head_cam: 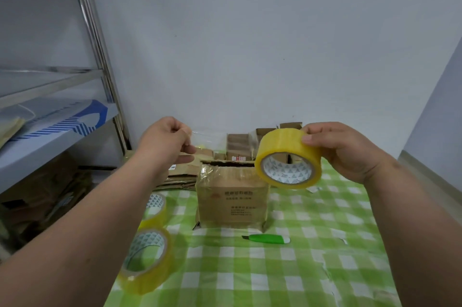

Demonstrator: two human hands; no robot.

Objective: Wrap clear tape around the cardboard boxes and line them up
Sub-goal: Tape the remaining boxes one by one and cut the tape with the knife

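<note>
At nine o'clock, a metal shelf rack (95, 32) against the wall, a blue-and-white printed sheet (75, 123) lying on one shelf. Below it, near eight o'clock, flattened cardboard (45, 196) stacked on the floor.

At seven o'clock on the green checked worktop (287, 274), two spare tape rolls: the nearer roll (146, 260) tilted toward the camera, the farther roll (156, 209) just behind it, partly hidden by the left forearm.

Left hand (166, 141) raised at ten o'clock, fingers (186, 149) curled and pinching the free end of a clear tape strip (207, 135), drawn out faintly toward the right; strip too transparent to trace fully.

At centre, a cardboard box (232, 196) standing upright on the worktop, already glossy with tape wrap, printed text on its front. Behind it at twelve o'clock, more small boxes (240, 144) grouped against the wall. Just in front of the box at six o'clock, a green utility knife (268, 238) lying flat, apart from the box.

Right hand (342, 151) lifted at two o'clock, gripping the yellow tape roll (288, 159) by its outer band, core facing the camera, held above the box's right top corner.
</note>
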